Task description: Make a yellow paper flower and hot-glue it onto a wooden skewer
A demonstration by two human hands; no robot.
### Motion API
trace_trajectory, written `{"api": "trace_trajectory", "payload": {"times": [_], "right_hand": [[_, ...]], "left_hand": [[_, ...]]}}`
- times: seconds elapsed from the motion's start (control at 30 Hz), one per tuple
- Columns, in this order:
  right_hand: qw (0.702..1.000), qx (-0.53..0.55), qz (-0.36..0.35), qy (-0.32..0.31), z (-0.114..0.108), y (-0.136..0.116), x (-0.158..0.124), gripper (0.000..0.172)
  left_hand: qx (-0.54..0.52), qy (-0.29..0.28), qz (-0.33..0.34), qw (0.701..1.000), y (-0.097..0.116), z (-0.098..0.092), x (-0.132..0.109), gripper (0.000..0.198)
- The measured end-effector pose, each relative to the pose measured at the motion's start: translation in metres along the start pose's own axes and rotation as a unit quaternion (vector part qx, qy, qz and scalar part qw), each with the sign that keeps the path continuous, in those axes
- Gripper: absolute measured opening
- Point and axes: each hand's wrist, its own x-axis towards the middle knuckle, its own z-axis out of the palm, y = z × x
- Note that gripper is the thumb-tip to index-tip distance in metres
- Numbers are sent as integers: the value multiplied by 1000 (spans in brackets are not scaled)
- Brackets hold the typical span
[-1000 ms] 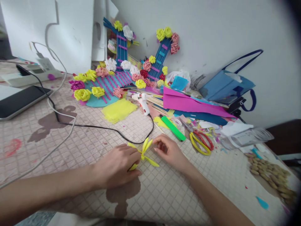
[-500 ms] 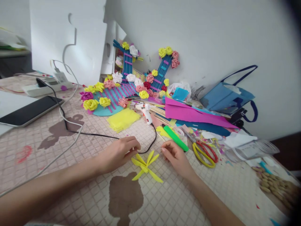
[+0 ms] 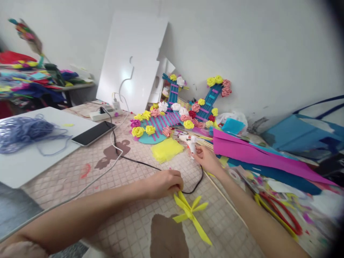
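Several yellow strips [image 3: 191, 214] lie crossed at one centre on the quilted tablecloth [image 3: 113, 172], fanned out like a flat star near the table's front edge, just in front of the person. The left hand [image 3: 164, 183] sits beside them with its fingers curled and the tips pinched on the end of the upper-left strip, pinning it to the cloth. The right hand [image 3: 206, 159] is stretched further back to the white glue gun [image 3: 189, 140]; its fingers touch the handle, but I cannot tell whether they have closed round it. Judging by how things lie, the strips are cut and gathered at the middle, yet their ends are loose, flat and uncurled, nothing like the tightly rolled roses [image 3: 138, 131] on the teal board [image 3: 150, 139], so the piece looks to be at an early stage. The strips seem thin, smooth and springy, foam sheet or stiff paper, each a long narrow band. The gun is hard plastic, and its black cord [image 3: 201, 179] loops between the two hands. Behind lie a fuzzy yellow square [image 3: 166, 149] and a broad magenta sheet [image 3: 249, 153]. A thin wooden stick [image 3: 227, 202] runs beside the right forearm. To the left are a dark phone [image 3: 94, 133] and tangled lilac yarn [image 3: 24, 130].
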Motion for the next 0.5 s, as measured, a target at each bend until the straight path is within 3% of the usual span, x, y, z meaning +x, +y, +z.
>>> {"api": "trace_trajectory", "payload": {"times": [0.17,0.5], "right_hand": [[1000,-14,1,-24,12,-1,17,19],[998,-39,-21,-38,16,9,41,14]], "left_hand": [[18,-13,-8,1000,-3,-6,-2,18],[63,12,-24,998,-20,-11,8,15]]}}
